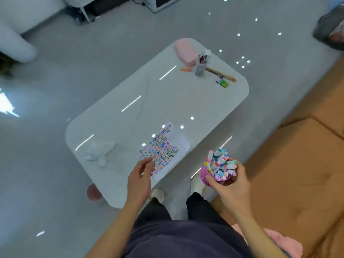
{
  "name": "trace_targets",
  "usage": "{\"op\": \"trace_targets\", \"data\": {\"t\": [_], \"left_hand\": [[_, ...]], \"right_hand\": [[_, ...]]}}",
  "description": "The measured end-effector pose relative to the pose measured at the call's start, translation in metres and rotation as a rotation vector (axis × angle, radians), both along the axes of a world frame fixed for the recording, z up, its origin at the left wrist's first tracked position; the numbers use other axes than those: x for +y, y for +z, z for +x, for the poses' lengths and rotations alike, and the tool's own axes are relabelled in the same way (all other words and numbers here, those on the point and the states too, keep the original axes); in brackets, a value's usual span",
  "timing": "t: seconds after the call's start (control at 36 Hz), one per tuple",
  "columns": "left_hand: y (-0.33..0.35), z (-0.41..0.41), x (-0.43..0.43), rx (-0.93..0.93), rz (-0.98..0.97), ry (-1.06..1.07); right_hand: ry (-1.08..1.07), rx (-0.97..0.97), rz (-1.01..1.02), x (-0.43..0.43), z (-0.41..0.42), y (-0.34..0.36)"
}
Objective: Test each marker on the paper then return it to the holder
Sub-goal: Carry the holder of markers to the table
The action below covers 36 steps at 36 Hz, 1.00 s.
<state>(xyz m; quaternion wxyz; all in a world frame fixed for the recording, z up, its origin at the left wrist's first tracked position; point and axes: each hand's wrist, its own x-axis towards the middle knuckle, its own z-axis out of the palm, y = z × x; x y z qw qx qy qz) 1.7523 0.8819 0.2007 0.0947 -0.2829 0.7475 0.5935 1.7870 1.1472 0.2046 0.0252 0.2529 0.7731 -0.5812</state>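
Observation:
My right hand [231,187] grips a pink holder [204,173] full of several pastel-capped markers [221,164], held in the air off the near right edge of the white table [167,101]. The paper [163,149], covered with rows of coloured squiggles, lies at the table's near edge. With fingers loosely curled and nothing in them, my left hand [141,175] hovers by the paper's near left corner.
Crumpled white tissue [100,153] lies left of the paper. At the far end are a pink pencil case [186,51], a grey cup of pens [201,67], a wooden stick [221,74] and green items [224,83]. A brown sofa [297,164] flanks the right.

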Motion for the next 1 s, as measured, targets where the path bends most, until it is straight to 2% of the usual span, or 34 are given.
{"op": "trace_targets", "data": {"t": [0.22, 0.44, 1.0], "left_hand": [[-0.005, 0.027, 0.018, -0.010, -0.007, 0.280], [-0.010, 0.057, 0.009, -0.017, 0.027, 0.451], [-0.025, 0.115, -0.032, -0.062, 0.057, 0.607]], "right_hand": [[0.253, 0.000, -0.046, 0.002, -0.040, 0.000], [0.463, 0.010, -0.048, -0.023, -0.055, -0.001], [0.680, -0.012, -0.039, -0.091, -0.059, -0.006]]}}
